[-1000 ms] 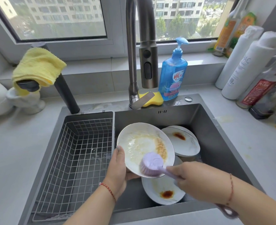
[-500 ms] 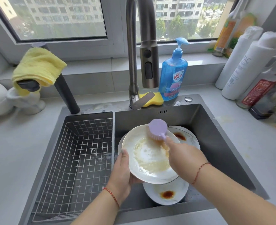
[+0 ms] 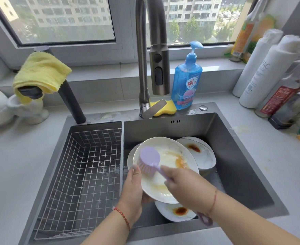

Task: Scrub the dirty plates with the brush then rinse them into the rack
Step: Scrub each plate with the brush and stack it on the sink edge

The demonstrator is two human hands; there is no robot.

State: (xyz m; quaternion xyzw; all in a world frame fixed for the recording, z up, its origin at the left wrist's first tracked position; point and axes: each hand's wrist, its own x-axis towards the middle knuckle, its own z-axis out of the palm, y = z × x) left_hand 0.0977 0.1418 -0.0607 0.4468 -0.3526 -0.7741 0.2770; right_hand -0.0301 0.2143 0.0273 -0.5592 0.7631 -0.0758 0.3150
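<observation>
With the left hand (image 3: pixel 134 189) gripping the greasy plate (image 3: pixel 167 169) above the sink (image 3: pixel 234 156) and the right hand (image 3: pixel 184 184) clenching the brush (image 3: pixel 149 160), hard scrubbing risked the slick rim slipping onto the plates below.

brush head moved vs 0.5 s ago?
Yes. The brush head has swung from the held plate's far rim, nearest the faucet, to its left edge, toward the wire rack.

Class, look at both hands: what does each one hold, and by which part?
The left hand holds the dirty plate by its left rim. The right hand grips the purple brush by its handle, bristles on the plate.
</observation>
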